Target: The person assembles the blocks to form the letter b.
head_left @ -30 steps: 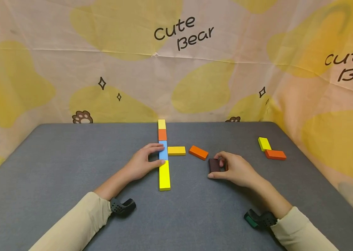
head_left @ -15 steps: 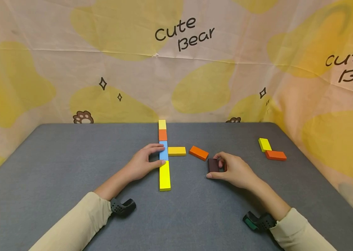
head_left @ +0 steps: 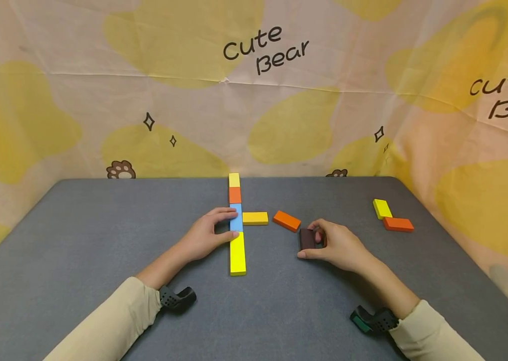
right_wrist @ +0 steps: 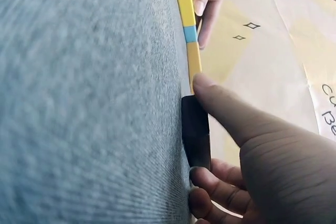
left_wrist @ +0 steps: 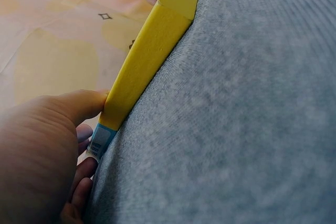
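Note:
A row of blocks runs away from me in the head view: a long yellow block [head_left: 238, 255], a blue block [head_left: 235, 225], an orange-red block [head_left: 234, 195] and a pale yellow block [head_left: 234, 180]. My left hand [head_left: 206, 234] rests on the row, fingers on the blue block and thumb by its joint with the long yellow block. A yellow crosspiece block [head_left: 255, 218] juts right from the blue block. My right hand [head_left: 341, 245] pinches a dark brown block [head_left: 306, 239] between thumb and fingers; in the right wrist view that block touches the cloth.
An orange block [head_left: 287, 220] lies slanted between the crosspiece and the dark brown block. At the far right, a yellow-green block [head_left: 382, 208] and a red-orange block [head_left: 398, 224] touch on the grey table [head_left: 100, 225]. A patterned cloth [head_left: 182, 110] hangs behind.
My right hand and the dark brown block have shifted very slightly left. The left hand stays in place on the row.

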Demonstrator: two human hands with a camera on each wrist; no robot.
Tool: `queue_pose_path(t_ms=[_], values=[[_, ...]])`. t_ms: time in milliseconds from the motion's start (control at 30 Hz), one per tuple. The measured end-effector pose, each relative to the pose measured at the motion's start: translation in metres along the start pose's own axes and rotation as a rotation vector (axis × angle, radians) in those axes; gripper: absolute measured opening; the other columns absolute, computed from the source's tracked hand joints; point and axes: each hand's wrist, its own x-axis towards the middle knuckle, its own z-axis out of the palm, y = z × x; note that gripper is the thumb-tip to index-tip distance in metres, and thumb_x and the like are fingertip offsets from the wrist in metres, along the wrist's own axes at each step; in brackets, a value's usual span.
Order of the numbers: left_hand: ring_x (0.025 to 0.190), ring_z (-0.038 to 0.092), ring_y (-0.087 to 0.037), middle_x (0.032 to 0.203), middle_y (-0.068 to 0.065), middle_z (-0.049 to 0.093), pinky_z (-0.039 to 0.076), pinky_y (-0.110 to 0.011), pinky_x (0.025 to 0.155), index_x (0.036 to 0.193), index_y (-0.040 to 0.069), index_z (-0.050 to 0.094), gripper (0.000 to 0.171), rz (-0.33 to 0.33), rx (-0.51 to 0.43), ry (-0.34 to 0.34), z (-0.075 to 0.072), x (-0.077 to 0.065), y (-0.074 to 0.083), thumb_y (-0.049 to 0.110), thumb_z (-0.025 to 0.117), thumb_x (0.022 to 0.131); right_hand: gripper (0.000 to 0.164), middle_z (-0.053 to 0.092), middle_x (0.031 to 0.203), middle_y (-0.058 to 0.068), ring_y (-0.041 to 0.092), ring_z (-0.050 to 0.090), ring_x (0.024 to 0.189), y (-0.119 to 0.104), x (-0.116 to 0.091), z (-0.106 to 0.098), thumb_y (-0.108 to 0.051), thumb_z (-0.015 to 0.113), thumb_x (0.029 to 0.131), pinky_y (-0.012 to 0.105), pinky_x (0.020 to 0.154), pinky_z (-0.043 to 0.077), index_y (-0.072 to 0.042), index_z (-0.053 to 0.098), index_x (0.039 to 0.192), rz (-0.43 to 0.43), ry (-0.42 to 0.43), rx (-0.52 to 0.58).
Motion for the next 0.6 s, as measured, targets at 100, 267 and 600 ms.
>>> queue_pose_path(t_ms=[100, 267, 600], values=[[0.148, 0.039, -0.033, 0.156, -0.007, 0.047, 0.033, -0.057, 0.12, 0.145, 0.013, 0.056, 0.054, -0.002, -0.002, 0.0, 0.0, 0.0, 0.0, 0.026, 0.071, 0.095, 0.071, 0.058, 0.089, 0.0, 0.013, 0.051, 0.075, 0.0, -0.001, -0.004, -0.055, 0.085, 0.074, 0.023, 0.064, 0.039, -0.009, 0.06, 0.122, -0.004, -0.026, 0.024], [0.149, 0.038, -0.033, 0.156, -0.007, 0.047, 0.033, -0.057, 0.12, 0.145, 0.013, 0.056, 0.054, -0.003, -0.002, -0.001, 0.0, 0.0, 0.0, 0.026, 0.071, 0.095, 0.077, 0.06, 0.094, 0.003, 0.014, 0.051, 0.074, 0.002, -0.003, -0.015, -0.054, 0.082, 0.078, 0.023, 0.064, 0.041, -0.005, 0.057, 0.131, -0.036, -0.084, 0.055], [0.148, 0.039, -0.033, 0.156, -0.006, 0.047, 0.034, -0.057, 0.119, 0.145, 0.014, 0.056, 0.054, -0.007, 0.003, 0.001, 0.0, 0.0, 0.0, 0.027, 0.071, 0.095, 0.064, 0.068, 0.109, 0.005, 0.016, 0.064, 0.092, 0.012, -0.008, -0.042, -0.051, 0.076, 0.087, 0.03, 0.076, 0.054, -0.008, 0.061, 0.132, -0.074, -0.141, 0.029]])
